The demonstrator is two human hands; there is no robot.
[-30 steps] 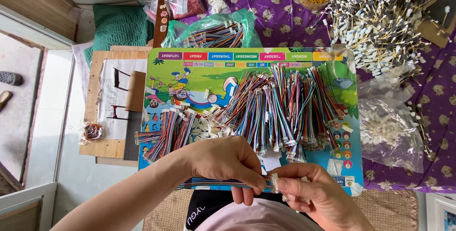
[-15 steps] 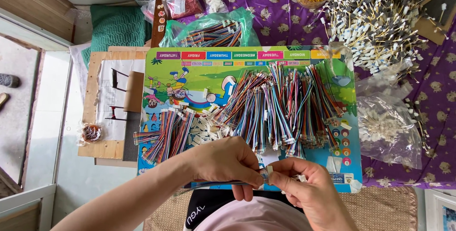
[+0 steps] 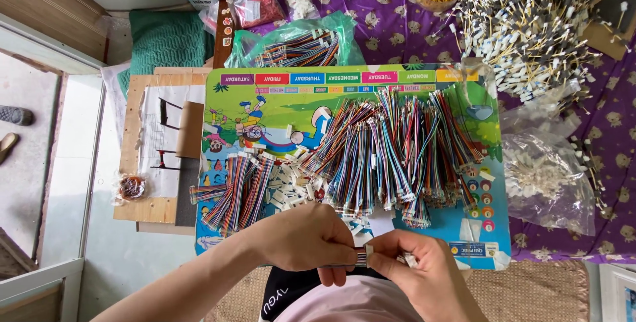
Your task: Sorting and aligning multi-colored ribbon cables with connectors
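- Your left hand (image 3: 308, 239) has its grip pinched together on a short multicoloured ribbon cable (image 3: 344, 260), fingers curled over it, just in front of your chest.
- Your right hand (image 3: 424, 272) meets it from the other side; its thumb and forefinger are clamped on a small white connector (image 3: 368, 250) at the cable's end, so the two grips touch across that piece.
- A few more white connectors (image 3: 409, 261) sit loose in your right palm, just behind the grip.
- Just beyond both grips lies a colourful cartoon board (image 3: 278, 107) serving as your table top, with a row of coloured labels along its far edge.
- On it, straight ahead of your right grip, a big fan of striped wire harnesses (image 3: 397, 153) is spread out; a smaller bundle of the same wires (image 3: 232, 193) lies ahead of your left grip.
- Between the two bundles, near your left knuckles, a scatter of white connector housings (image 3: 288, 179) is heaped.
- Well beyond, a green plastic bag of cables (image 3: 298, 47) rests past the board's far edge.
- Far to the right of your right grip, on a purple patterned cloth (image 3: 391, 24), lie a pile of white-tipped wires (image 3: 530, 24) and a clear bag of white parts (image 3: 546, 176).
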